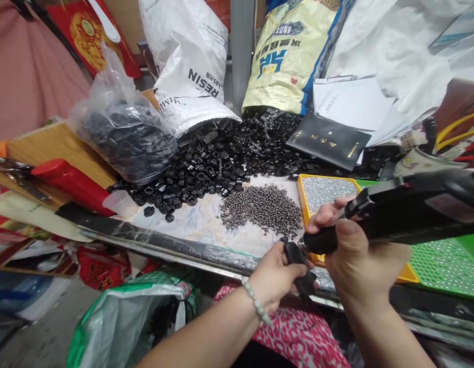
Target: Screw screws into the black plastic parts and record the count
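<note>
My left hand (273,278), with a bead bracelet at the wrist, is closed on a black plastic part (299,266) over the table's front edge. A black electric screwdriver (405,209) lies in the grip of my right hand (352,250), its fingers wrapped round the front end. The tool's tip points left and meets the black part, or comes very close to it; I cannot tell which. Just beyond my hands lies a heap of small metal screws (262,209). Behind it spreads a pile of black plastic rings (194,174).
A yellow tray (303,199) and a green tray (447,283) with small metal pieces stand right. Sacks (283,66) spill black parts at the back, beside a black notebook (329,140). A red bottle (70,184) and clear cup (122,203) are left. An open sack (118,317) stands below.
</note>
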The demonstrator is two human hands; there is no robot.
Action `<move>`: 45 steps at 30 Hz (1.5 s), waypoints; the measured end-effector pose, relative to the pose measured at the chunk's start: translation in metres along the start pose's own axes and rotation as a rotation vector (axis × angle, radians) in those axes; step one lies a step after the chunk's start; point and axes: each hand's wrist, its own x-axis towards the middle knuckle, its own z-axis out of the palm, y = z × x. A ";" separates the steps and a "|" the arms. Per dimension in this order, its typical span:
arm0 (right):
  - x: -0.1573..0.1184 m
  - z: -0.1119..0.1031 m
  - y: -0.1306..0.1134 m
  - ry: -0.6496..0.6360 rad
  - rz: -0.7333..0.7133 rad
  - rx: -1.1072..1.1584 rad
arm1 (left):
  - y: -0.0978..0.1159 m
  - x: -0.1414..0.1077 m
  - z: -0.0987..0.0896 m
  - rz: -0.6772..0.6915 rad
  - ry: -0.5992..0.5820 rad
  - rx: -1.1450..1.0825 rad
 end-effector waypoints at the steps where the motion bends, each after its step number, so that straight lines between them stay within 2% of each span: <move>1: -0.001 0.000 0.000 -0.016 0.004 -0.015 | -0.001 0.001 0.000 0.010 -0.006 0.003; 4: -0.002 0.000 -0.003 -0.064 0.021 -0.082 | -0.002 0.002 0.000 0.021 -0.016 0.041; 6: 0.002 0.002 -0.010 -0.044 0.008 -0.091 | -0.001 0.001 0.000 0.008 -0.013 0.076; 9: 0.017 0.000 -0.022 0.071 -0.123 -0.031 | 0.002 -0.002 -0.001 -0.023 0.009 0.100; 11: 0.029 -0.009 -0.025 0.141 -0.240 -0.026 | 0.003 -0.004 -0.002 -0.018 0.005 0.097; 13: 0.039 -0.023 -0.021 0.201 -0.294 -0.061 | 0.004 -0.006 -0.003 0.009 -0.025 0.098; 17: 0.048 -0.054 -0.003 0.297 -0.295 -0.154 | 0.004 -0.007 -0.006 0.046 -0.089 0.089; 22: 0.047 -0.068 0.013 0.299 -0.265 -0.237 | 0.006 -0.007 -0.007 0.049 -0.083 0.082; 33: 0.042 -0.069 0.016 0.293 -0.230 -0.285 | 0.006 -0.005 -0.007 0.046 -0.063 0.068; 37: 0.045 -0.065 0.008 0.309 -0.259 -0.277 | 0.006 -0.006 -0.006 0.038 -0.056 0.065; 42: 0.042 -0.044 -0.018 0.385 -0.318 -0.147 | 0.006 -0.005 -0.004 0.027 -0.053 0.078; 45: 0.028 -0.025 -0.027 0.306 -0.203 -0.054 | 0.006 -0.005 -0.003 0.020 -0.039 0.079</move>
